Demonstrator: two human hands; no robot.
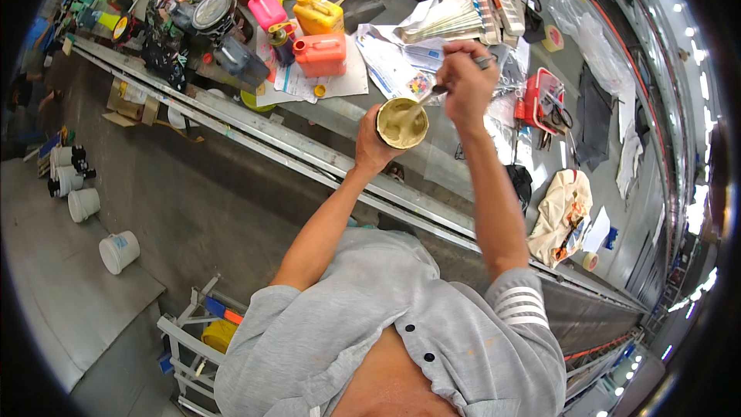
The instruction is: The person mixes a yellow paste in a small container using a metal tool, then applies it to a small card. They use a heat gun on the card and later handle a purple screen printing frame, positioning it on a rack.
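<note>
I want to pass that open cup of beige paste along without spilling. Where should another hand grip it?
Grip the cup round its side wall, coming from below the rim. Its mouth is open and full, the stirrer enters from above, and the left hand already wraps one side.

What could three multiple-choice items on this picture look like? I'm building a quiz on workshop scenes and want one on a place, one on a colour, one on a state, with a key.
1. Where is the round tin?
A. on the floor
B. in the left hand, above the table's edge
C. on the white bucket

2. What colour is the paste in the tin?
A. bright red
B. pale beige
C. blue

3. What is the state of the right hand?
A. lying flat on the table
B. open and empty
C. closed in a grip on a stirring tool whose end is in the tin

Key: B, the left hand's fingers wrap the tin; B, the open top shows beige paste; C, the tool runs from the fist into the paste.
</note>
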